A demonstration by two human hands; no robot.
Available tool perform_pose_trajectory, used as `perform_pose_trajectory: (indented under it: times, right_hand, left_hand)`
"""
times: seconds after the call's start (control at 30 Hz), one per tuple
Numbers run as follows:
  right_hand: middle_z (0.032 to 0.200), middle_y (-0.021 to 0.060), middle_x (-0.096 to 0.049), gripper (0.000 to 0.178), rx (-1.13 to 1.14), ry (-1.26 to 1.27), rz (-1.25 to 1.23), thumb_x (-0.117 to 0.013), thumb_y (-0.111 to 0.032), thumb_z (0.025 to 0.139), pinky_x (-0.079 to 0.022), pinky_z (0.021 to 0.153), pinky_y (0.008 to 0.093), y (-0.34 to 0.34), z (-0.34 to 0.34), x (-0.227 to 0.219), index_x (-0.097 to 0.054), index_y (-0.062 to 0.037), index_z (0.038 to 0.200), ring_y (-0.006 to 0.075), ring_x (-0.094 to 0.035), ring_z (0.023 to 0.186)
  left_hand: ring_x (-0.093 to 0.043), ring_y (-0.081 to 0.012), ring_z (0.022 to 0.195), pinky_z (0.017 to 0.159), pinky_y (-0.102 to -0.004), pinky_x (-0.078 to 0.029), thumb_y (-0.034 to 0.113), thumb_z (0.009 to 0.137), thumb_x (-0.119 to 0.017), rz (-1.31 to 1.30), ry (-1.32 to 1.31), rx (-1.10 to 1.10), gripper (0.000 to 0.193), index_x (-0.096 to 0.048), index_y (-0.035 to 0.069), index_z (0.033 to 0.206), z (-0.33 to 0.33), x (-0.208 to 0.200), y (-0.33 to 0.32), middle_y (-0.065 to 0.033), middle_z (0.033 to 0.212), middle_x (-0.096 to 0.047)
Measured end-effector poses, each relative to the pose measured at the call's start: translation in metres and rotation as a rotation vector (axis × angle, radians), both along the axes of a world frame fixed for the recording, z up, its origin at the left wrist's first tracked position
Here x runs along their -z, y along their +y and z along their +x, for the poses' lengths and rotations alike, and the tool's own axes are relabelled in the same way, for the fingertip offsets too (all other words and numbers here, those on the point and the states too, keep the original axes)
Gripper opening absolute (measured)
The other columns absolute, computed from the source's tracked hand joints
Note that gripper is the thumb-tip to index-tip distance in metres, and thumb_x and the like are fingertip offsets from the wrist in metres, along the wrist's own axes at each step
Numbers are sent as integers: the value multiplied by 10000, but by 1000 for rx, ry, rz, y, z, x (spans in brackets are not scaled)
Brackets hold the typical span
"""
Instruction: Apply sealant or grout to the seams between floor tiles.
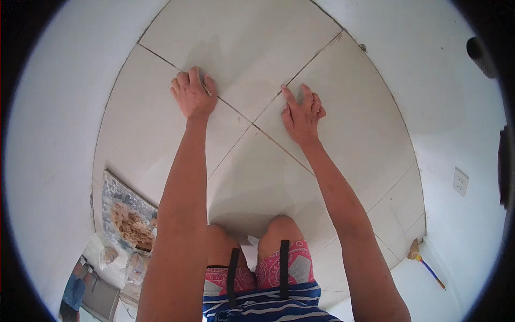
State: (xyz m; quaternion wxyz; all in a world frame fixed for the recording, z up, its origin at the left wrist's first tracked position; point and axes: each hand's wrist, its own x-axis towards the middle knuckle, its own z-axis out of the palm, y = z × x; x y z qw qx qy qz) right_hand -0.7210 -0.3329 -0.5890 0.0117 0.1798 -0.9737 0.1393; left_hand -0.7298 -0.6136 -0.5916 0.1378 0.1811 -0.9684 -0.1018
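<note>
Pale floor tiles (268, 177) lie beneath both hands, divided by dark narrow joints that cross between them. My left hand (194, 94) is closed around a small thin grey piece (206, 88), pressed down at a joint on the left. Most of that piece is hidden by the fingers, so its kind does not show. My right hand (303, 114) rests on the tiles to the right of the crossing. Its index fingertip touches another joint, the fingers are partly spread, and nothing is in them.
At the lower left, a grey-stained board (115, 194) carries a crumbly brown mix (131, 225). Plastic bags (137, 268) lie just below it. White walls rise on both sides, with a socket (460, 181) on the right. A small broom (426, 264) lies at the lower right.
</note>
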Motion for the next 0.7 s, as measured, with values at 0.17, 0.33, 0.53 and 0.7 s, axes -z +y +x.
perform_pose_trajectory:
  times: [0.17, 0.33, 0.53, 0.7]
  right_hand:
    - [1416, 181, -380, 493, 50, -15, 49, -525, -295, 895, -265, 915, 532, 14, -35, -6, -524, -322, 1387, 371, -330, 1224]
    - [1434, 189, -353, 491, 108, -12, 88, -500, -307, 913, -253, 944, 561, 32, -74, -5, -503, -317, 1404, 378, -306, 1238]
    - [1463, 194, -306, 487, 216, 43, 111, -471, -286, 925, -229, 975, 586, 31, -128, 0, -502, -296, 1411, 395, -269, 1253]
    - [1468, 213, -294, 502, 438, 75, 39, -443, -287, 926, -228, 971, 584, 25, -160, 6, -492, -235, 1422, 405, -272, 1228]
  left_hand:
    - [-449, -331, 1079, 959, -479, -350, 288, 870, -585, -15, -64, -25, 352, -554, 117, 1175, 0, -2, -5, -125, 1115, -504]
    - [-407, -346, 1203, 1055, -488, -314, 295, 875, -569, 16, -116, -42, 463, -521, 129, 1305, -4, -4, -2, -153, 1253, -474]
    - [-363, -353, 1274, 1105, -501, -270, 288, 882, -557, -28, -143, -27, 497, -496, 153, 1357, -8, -5, -3, -148, 1435, -395]
    - [-356, -358, 1279, 1096, -505, -269, 298, 893, -532, -17, -214, -62, 491, -492, 172, 1366, -9, -5, -2, -139, 1466, -381]
